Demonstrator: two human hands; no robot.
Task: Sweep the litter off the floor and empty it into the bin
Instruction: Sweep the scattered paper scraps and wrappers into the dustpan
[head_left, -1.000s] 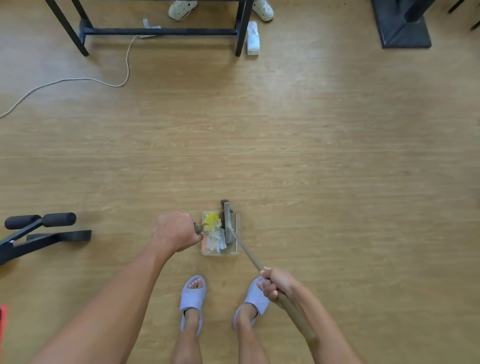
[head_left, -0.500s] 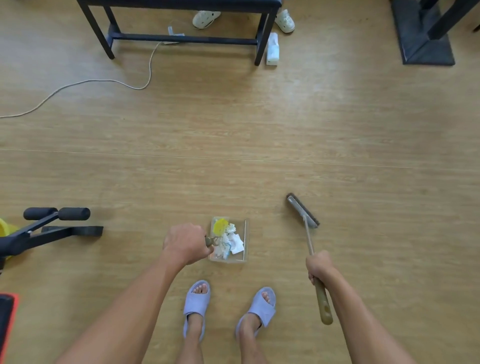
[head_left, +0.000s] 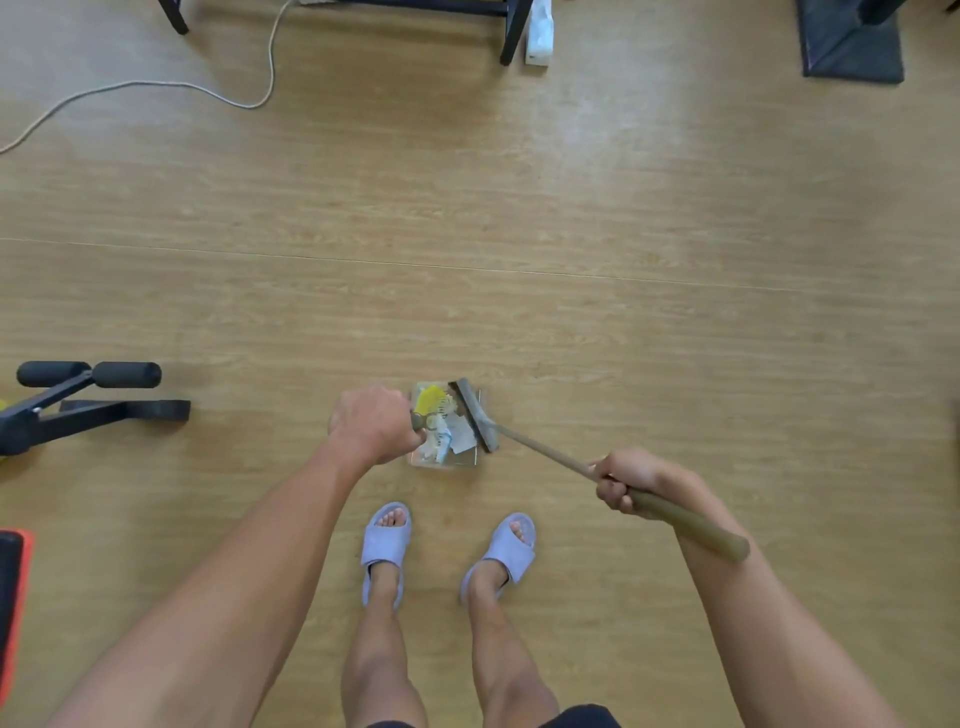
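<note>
I am gripping the broom handle (head_left: 680, 517) in my right hand (head_left: 626, 480) and clamping the dustpan (head_left: 444, 457) handle in my left hand (head_left: 374, 423). Just beyond my feet, the litter (head_left: 441, 423) is lying gathered inside the pan with the broom head (head_left: 477, 414) pressing against it. I am judging sweeping nearly done; emptying remains, with no bin in view.
</note>
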